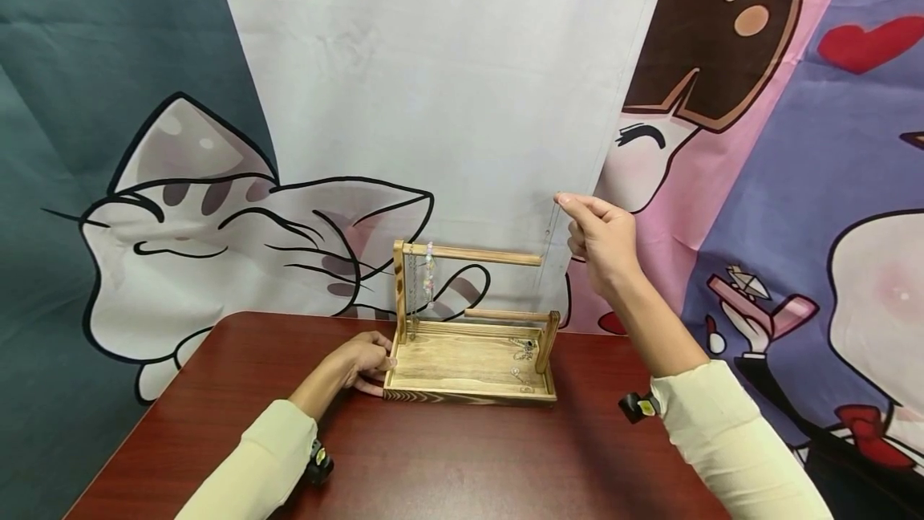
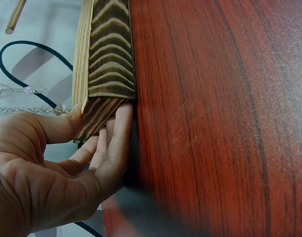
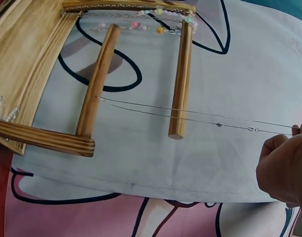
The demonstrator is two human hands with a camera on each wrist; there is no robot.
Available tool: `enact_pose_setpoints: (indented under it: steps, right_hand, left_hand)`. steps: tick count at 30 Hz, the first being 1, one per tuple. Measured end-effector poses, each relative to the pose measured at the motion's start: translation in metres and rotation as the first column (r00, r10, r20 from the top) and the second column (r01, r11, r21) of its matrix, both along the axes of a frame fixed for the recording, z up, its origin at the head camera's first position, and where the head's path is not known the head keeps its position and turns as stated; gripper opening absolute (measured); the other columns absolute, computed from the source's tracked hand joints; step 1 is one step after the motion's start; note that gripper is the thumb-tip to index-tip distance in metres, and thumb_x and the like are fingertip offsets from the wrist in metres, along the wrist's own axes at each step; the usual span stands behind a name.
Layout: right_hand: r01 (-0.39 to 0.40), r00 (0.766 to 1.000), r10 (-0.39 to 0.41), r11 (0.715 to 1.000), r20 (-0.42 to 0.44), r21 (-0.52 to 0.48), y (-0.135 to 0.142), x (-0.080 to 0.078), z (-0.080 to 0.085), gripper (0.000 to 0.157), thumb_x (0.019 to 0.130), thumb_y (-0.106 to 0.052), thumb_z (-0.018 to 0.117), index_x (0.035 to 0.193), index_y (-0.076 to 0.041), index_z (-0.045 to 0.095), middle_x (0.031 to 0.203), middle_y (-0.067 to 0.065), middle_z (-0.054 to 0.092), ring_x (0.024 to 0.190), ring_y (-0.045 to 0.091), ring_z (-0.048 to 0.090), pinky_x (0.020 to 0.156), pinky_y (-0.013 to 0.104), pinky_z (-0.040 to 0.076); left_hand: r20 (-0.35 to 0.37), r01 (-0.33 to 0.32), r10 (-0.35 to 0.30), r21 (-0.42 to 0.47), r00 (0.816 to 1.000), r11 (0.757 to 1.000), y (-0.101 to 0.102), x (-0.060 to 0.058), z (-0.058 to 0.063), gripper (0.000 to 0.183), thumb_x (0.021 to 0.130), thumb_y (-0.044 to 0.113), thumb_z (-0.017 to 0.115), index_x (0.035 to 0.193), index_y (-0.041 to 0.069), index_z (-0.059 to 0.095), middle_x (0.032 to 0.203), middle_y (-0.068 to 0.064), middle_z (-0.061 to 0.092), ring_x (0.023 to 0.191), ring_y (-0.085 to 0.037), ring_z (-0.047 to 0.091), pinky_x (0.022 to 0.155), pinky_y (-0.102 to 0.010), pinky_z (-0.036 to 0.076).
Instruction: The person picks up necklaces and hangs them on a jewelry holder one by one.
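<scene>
The right hand [image 1: 605,244] is pinching a fine necklace [image 3: 219,125] between thumb and fingertips, holding it up in the air just to the right of the free end of the upper bar [image 1: 491,256] of a wooden stand [image 1: 400,291] — its two thin strands are hanging down toward the lower bar [image 1: 508,314], though I cannot tell whether they are touching it. The left hand [image 1: 364,359] is gripping the left end of the stand's tray [image 1: 447,363], its thumb pressing on the upper edge and its fingers bending against the lower side. A silver chain [image 1: 412,287] and a beaded strand [image 1: 429,273] are hanging near the left end of the upper bar, and small jewellery [image 1: 530,347] is lying in the tray toward the right. The tray is resting on a reddish-brown surface [image 1: 491,460], and behind it a cartoon backdrop [image 1: 462,103] is hanging. Beside the right sleeve [image 1: 729,432], a black camera [image 1: 637,408] is showing a yellowish patch — any lettering is too small to read.
</scene>
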State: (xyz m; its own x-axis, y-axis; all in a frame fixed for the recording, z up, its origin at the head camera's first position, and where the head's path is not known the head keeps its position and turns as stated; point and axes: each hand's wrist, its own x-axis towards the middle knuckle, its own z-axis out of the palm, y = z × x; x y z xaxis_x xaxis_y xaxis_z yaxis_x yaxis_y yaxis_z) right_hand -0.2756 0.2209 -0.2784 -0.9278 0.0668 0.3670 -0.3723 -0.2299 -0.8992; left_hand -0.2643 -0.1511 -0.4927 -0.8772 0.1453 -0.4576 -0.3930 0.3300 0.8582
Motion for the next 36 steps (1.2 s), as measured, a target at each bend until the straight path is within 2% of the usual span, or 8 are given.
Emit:
enact_pose_setpoints:
  steps: [4, 11, 14, 22, 29, 36]
  right_hand:
    - [0.018, 1.0, -0.018, 1.0, -0.003, -0.013, 0.002, -0.003, 0.003, 0.03, 0.111, -0.005, 0.069, 0.094, -0.021, 0.088, 0.059, -0.01, 0.049, 0.047, 0.0, 0.029, 0.055, 0.03, 0.009]
    - [0.034, 0.999, -0.033, 0.998, 0.015, -0.051, 0.002, -0.011, 0.004, 0.026, 0.11, -0.007, 0.072, 0.094, -0.02, 0.088, 0.077, -0.01, 0.071, 0.047, -0.001, 0.029, 0.047, 0.02, 0.015]
    - [0.05, 0.998, -0.049, 0.997, 0.027, -0.051, 0.002, -0.014, 0.001, 0.024, 0.109, -0.009, 0.074, 0.093, -0.02, 0.088, 0.075, -0.01, 0.07, 0.046, -0.002, 0.03, 0.044, 0.017, 0.02]
    - [0.062, 0.996, -0.059, 0.997, 0.068, -0.041, 0.001, -0.021, -0.012, 0.021, 0.108, -0.011, 0.076, 0.094, -0.019, 0.089, 0.061, -0.01, 0.054, 0.045, -0.001, 0.029, 0.044, 0.017, 0.021]
    - [0.085, 0.991, -0.082, 0.996, 0.102, -0.025, 0.0, -0.025, -0.023, 0.02, 0.108, -0.013, 0.077, 0.094, -0.021, 0.089, 0.067, -0.009, 0.059, 0.045, -0.002, 0.03, 0.043, 0.015, 0.025]
    - [0.059, 0.99, -0.057, 0.998, 0.126, -0.012, -0.003, -0.026, -0.034, 0.021, 0.109, -0.012, 0.076, 0.095, -0.022, 0.089, 0.077, -0.009, 0.064, 0.048, 0.0, 0.028, 0.046, 0.017, 0.024]
  left_hand:
    - [0.0, 0.001, -0.001, -0.002, 1.0, 1.0, -0.001, 0.0, 0.0, 0.037, 0.102, -0.006, 0.066, 0.136, -0.003, 0.052, 0.099, -0.017, 0.071, 0.083, -0.024, 0.073, 0.075, -0.049, 0.074]
    - [0.0, -0.003, 0.003, -0.003, 1.0, 1.0, -0.001, 0.0, 0.001, 0.036, 0.102, -0.006, 0.066, 0.135, -0.002, 0.052, 0.1, -0.017, 0.071, 0.083, -0.024, 0.073, 0.074, -0.049, 0.074]
    - [-0.001, -0.003, 0.003, -0.001, 1.0, 1.0, 0.0, 0.0, 0.001, 0.035, 0.102, -0.006, 0.066, 0.135, -0.003, 0.052, 0.1, -0.017, 0.071, 0.083, -0.024, 0.074, 0.075, -0.049, 0.074]
    - [-0.001, -0.007, 0.007, -0.001, 1.0, 1.0, 0.0, 0.002, 0.0, 0.035, 0.103, -0.005, 0.066, 0.134, -0.003, 0.052, 0.099, -0.017, 0.072, 0.084, -0.025, 0.075, 0.075, -0.05, 0.074]
    - [-0.004, -0.007, 0.007, 0.004, 1.0, 1.0, 0.0, 0.002, -0.001, 0.033, 0.103, -0.005, 0.066, 0.133, -0.002, 0.052, 0.098, -0.017, 0.073, 0.083, -0.025, 0.076, 0.075, -0.051, 0.074]
    - [-0.005, -0.005, 0.005, -0.009, 1.0, 1.0, 0.0, 0.002, 0.001, 0.035, 0.103, -0.004, 0.067, 0.135, -0.002, 0.052, 0.1, -0.017, 0.071, 0.083, -0.026, 0.074, 0.073, -0.048, 0.074]
